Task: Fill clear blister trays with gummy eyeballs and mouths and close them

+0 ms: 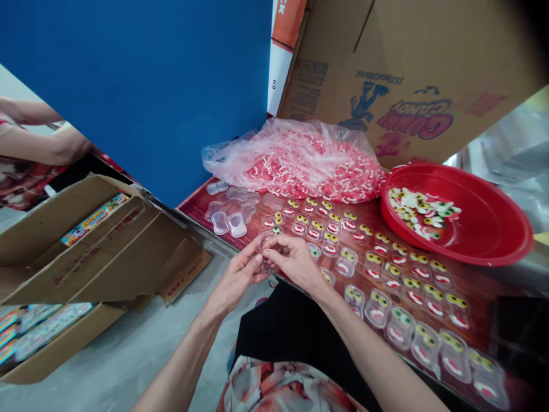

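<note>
Left hand: left hand (237, 278) comes up from below, fingers pinched closed on the near side of a small clear capsule (266, 252) at the table's front edge.
Right hand: right hand (295, 260) meets it from the other side, fingertips curled down onto the same capsule; both hands grip it together, thumbs nearly touching.
Capsule: held just above the edge of the table (201, 207), beside the first row of filled ones; contents mostly hidden by fingers.
Far left: another person's arm (43, 146) lies at the frame edge, well apart from the work.
Left floor: open cardboard carton (98, 252) with flaps spread; colourful printed packs (92, 218) show inside it.
Behind: blue panel (150, 86) stands upright along the table's left end.
Empty shells: cluster of clear lids and cups (229, 217) lies on the table just left of the hands.
Centre back: clear plastic bag (295, 157) of red-and-white gummy pieces, slumped open.
Filled rows: capsules with yellow eyes and red mouths (386, 274) run in rows across the table to the right.
Right: red bowl (493, 229) holds loose eye-shaped candies (422, 210) on its left side.
Back right: printed cardboard box (407, 74) leans behind bag and bowl.
</note>
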Motion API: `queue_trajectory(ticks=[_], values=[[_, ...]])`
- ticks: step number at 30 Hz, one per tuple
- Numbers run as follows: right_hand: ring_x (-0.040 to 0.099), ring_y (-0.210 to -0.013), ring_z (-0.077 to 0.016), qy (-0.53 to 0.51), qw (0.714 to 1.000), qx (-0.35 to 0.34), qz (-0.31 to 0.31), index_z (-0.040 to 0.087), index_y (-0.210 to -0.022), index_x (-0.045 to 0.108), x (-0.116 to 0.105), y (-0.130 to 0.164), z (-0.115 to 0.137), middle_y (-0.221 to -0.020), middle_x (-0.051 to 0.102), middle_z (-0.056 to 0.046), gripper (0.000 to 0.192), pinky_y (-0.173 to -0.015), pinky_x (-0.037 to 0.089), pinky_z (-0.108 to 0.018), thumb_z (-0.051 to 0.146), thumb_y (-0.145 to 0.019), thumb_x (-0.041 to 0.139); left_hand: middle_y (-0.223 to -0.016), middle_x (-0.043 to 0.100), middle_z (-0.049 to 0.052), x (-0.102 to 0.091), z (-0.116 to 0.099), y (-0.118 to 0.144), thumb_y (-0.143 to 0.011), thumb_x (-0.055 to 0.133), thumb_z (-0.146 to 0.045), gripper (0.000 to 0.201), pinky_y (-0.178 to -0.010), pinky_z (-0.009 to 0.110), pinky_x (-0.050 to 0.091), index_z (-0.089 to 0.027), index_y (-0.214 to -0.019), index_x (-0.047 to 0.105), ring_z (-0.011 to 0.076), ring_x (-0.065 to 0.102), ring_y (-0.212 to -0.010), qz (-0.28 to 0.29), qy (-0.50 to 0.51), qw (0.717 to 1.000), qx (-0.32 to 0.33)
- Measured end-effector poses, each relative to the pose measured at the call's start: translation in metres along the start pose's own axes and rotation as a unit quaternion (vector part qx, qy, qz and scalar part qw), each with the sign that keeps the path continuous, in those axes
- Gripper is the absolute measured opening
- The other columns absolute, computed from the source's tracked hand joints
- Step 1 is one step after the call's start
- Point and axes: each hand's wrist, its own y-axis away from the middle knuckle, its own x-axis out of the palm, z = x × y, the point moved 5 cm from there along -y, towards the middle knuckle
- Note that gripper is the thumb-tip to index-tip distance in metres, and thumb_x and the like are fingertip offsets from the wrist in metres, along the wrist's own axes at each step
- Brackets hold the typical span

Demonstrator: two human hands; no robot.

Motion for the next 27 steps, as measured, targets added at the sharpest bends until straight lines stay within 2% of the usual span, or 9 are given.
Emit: queue_trajectory(ticks=[4, 9, 13, 17, 22, 27], values=[[0.06, -0.057, -0.0117, 0.011, 1.0, -0.005, 0.001, 0.02, -0.073, 0.065, 0.002, -0.001, -0.004, -0.066, 0.064, 0.002, 0.007, -0.057, 0.051, -0.024, 0.026, -0.075, 0.063, -0.13, 0.065, 0.008, 0.0, -0.003, 0.0, -0.082, 0.074, -0.035, 0.065, -0.079, 0.03, 0.06, -0.027, -0.143, 0.054, 0.022, 0.068, -0.103, -0.022, -0.043, 0.999, 0.013], [0.06, -0.058, -0.0121, 0.007, 1.0, 0.004, 0.002, 0.019, -0.073, 0.065, 0.001, -0.001, -0.01, -0.066, 0.064, 0.002, 0.007, -0.057, 0.051, -0.023, 0.025, -0.074, 0.062, -0.133, 0.063, 0.009, -0.002, -0.001, 0.0, -0.085, 0.07, -0.032, 0.059, -0.08, 0.034, 0.061, -0.027, -0.141, 0.054, 0.0232, 0.069, -0.103, -0.025, -0.064, 0.998, 0.014], [0.058, -0.057, -0.0116, 0.013, 1.0, 0.007, 0.003, 0.02, -0.073, 0.064, 0.002, -0.002, -0.019, -0.067, 0.063, 0.002, 0.006, -0.057, 0.05, -0.023, 0.025, -0.074, 0.061, -0.124, 0.066, 0.01, -0.005, 0.002, -0.002, -0.086, 0.066, -0.028, 0.051, -0.075, 0.033, 0.061, -0.025, -0.136, 0.057, 0.0233, 0.071, -0.098, -0.034, -0.1, 0.994, 0.027], [0.057, -0.059, -0.0113, 0.052, 0.999, -0.002, -0.009, 0.019, -0.074, 0.064, 0.002, -0.002, -0.027, -0.069, 0.063, 0.002, 0.006, -0.057, 0.049, -0.023, 0.023, -0.074, 0.058, -0.114, 0.069, 0.008, -0.004, 0.006, -0.003, -0.088, 0.061, -0.027, 0.046, -0.075, 0.031, 0.06, -0.025, -0.134, 0.057, 0.0214, 0.071, -0.093, -0.017, -0.144, 0.989, 0.036], [0.057, -0.059, -0.0113, 0.075, 0.997, 0.006, -0.012, 0.019, -0.072, 0.063, 0.004, 0.002, -0.029, -0.068, 0.062, 0.002, 0.007, -0.056, 0.046, -0.022, 0.022, -0.073, 0.057, -0.12, 0.069, 0.009, -0.007, 0.007, -0.004, -0.086, 0.058, -0.024, 0.044, -0.076, 0.028, 0.057, -0.023, -0.13, 0.061, 0.0202, 0.069, -0.095, -0.009, -0.196, 0.977, 0.079], [0.057, -0.056, -0.0111, 0.095, 0.995, 0.035, -0.007, 0.018, -0.071, 0.062, 0.006, 0.013, -0.039, -0.064, 0.061, 0.002, 0.007, -0.053, 0.043, -0.021, 0.021, -0.072, 0.056, -0.093, 0.073, 0.005, -0.019, 0.019, -0.006, -0.079, 0.059, -0.02, 0.053, -0.065, 0.024, 0.052, -0.015, -0.132, 0.063, 0.0138, 0.063, -0.068, -0.011, -0.26, 0.962, 0.088]])
